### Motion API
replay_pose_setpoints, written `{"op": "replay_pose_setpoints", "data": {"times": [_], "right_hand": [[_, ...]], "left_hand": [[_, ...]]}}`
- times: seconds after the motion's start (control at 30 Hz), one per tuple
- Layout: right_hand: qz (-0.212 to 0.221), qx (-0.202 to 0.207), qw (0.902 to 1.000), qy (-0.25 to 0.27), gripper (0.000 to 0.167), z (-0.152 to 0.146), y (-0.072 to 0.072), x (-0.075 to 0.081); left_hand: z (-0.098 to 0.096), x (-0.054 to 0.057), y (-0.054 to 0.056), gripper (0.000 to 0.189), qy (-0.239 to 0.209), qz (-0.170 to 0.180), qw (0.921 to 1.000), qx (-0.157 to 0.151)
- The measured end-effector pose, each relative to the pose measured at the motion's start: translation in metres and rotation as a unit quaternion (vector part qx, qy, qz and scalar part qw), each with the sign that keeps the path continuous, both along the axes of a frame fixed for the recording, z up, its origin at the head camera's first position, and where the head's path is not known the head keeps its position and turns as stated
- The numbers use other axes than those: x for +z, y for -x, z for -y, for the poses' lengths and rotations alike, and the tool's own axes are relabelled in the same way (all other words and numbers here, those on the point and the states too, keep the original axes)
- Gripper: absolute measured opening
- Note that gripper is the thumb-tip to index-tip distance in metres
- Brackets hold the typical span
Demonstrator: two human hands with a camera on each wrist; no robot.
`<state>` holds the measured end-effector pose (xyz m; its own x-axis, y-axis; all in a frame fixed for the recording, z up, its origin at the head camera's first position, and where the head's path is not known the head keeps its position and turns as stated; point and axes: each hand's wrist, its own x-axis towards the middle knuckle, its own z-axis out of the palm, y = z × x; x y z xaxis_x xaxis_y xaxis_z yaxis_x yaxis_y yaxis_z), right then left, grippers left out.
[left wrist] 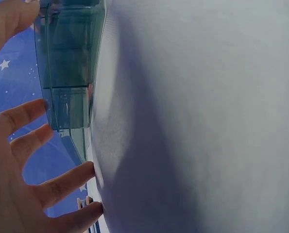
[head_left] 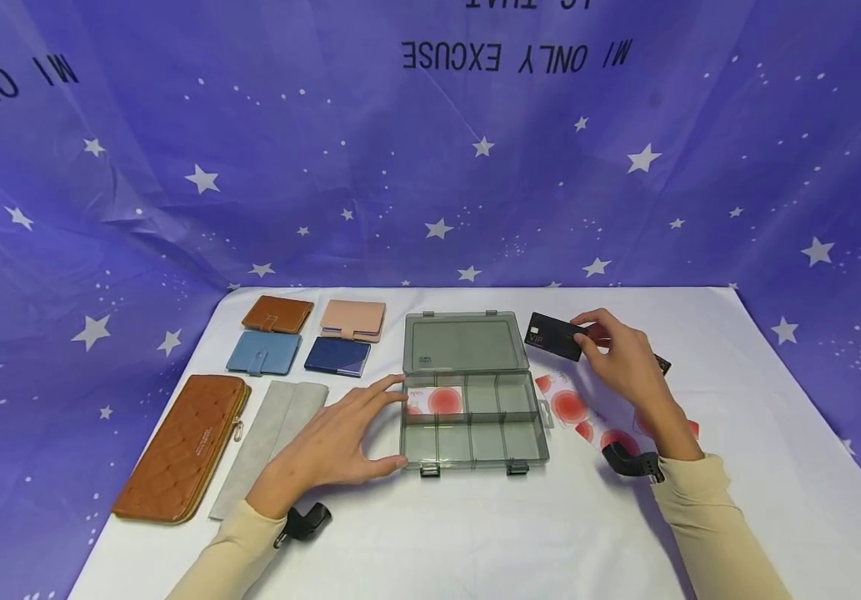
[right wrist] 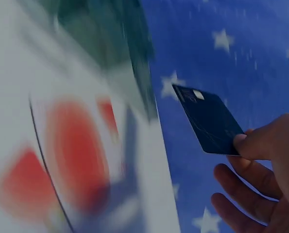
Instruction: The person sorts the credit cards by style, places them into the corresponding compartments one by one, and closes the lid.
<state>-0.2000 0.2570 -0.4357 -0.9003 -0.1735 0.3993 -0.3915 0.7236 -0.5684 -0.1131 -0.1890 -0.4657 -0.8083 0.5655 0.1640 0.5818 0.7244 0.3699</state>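
My right hand (head_left: 624,357) pinches a black card (head_left: 550,335) marked VIP by one end, between thumb and fingers. In the right wrist view the same card (right wrist: 207,119) shows its chip and is held up off the table. With its fingers spread, my left hand (head_left: 336,433) touches the left side of a clear grey-green compartment box (head_left: 488,440). The box lid (head_left: 463,343) lies folded back, away from me. A white card with a red circle (head_left: 433,401) lies in the far left part of the box, across a divider.
Several red-and-white cards (head_left: 569,407) lie right of the box, partly under my right arm. Another dark card (head_left: 663,364) shows behind that hand. To the left are a brown zip wallet (head_left: 178,450), a grey wallet (head_left: 268,433) and several small wallets (head_left: 263,352).
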Motion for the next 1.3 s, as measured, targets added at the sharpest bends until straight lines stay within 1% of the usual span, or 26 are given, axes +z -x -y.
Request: {"op": "replay_pose_setpoints", "data": {"times": [0.07,0.13,0.23,0.33,0.43,0.5,0.6,0.7,0.8,0.93,1.0,1.17,1.23,1.3], "right_hand": [[-0.004,0.007,0.9999,0.013,0.022,0.014,-0.006,0.004],[0.001,0.020,0.9995,0.024,0.022,0.029,-0.013,0.006],[0.022,0.055,0.9974,0.040,0.022,0.052,-0.025,0.010],[0.048,0.102,0.9924,0.049,0.021,0.074,-0.038,0.011],[0.071,0.149,0.9851,0.049,0.020,0.094,-0.052,0.010],[0.082,0.173,0.9805,0.044,0.019,0.107,-0.060,0.008],[0.092,0.195,0.9760,0.029,0.018,0.122,-0.070,0.002],[0.090,0.201,0.9754,-0.004,0.019,0.132,-0.076,-0.006],[0.083,0.198,0.9759,-0.041,0.021,0.137,-0.081,-0.012],[0.078,0.193,0.9752,-0.075,0.020,0.141,-0.083,-0.014],[0.068,0.198,0.9726,-0.101,0.019,0.141,-0.084,-0.015],[0.006,0.207,0.9609,-0.184,0.018,0.142,-0.087,-0.020],[-0.014,0.200,0.9578,-0.206,0.018,0.141,-0.088,-0.021],[-0.023,0.197,0.9559,-0.216,0.017,0.142,-0.089,-0.022]], "left_hand": [[0.001,-0.001,0.000,0.087,0.000,-0.003,1.0000,-0.001],[0.001,-0.001,0.000,0.088,-0.001,-0.005,1.0000,0.000],[0.002,-0.001,0.000,0.088,-0.002,-0.006,1.0000,0.000],[0.001,0.000,0.000,0.089,-0.002,-0.005,1.0000,-0.002],[0.000,0.001,0.001,0.089,0.000,-0.002,1.0000,-0.003],[0.000,0.001,0.002,0.088,0.001,0.000,1.0000,-0.002],[0.000,0.001,0.002,0.088,0.002,0.000,1.0000,0.001],[0.000,0.000,0.002,0.088,0.001,0.001,1.0000,0.002],[0.001,-0.001,0.001,0.089,-0.001,0.004,1.0000,0.002],[0.001,-0.001,0.001,0.089,-0.003,0.009,1.0000,0.004],[0.001,-0.001,0.001,0.090,0.001,0.011,0.9999,0.006],[0.001,-0.003,0.000,0.090,0.007,0.017,0.9998,0.012],[0.001,-0.003,0.000,0.089,0.006,0.020,0.9997,0.013],[0.000,-0.003,0.001,0.089,0.006,0.020,0.9997,0.013]]}}
